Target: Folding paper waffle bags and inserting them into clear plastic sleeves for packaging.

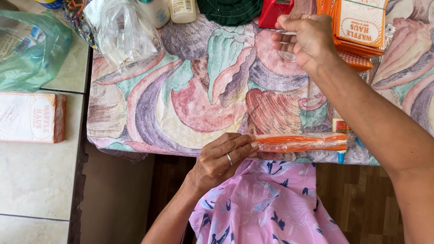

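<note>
Nearest me, at the table's front edge, my left hand [222,159] is pinching one end of a plastic-wrapped orange packet [300,142], fingers narrowed around it. I am seeing its long axis running sideways along the edge of the floral tablecloth [199,99], stretching away from those fingertips toward my right. Farther back, my right hand [304,38] is hovering well apart from it, fingers curled around what looks like a strip of clear film [285,31], just beside the stack of orange packets [357,27].
</note>
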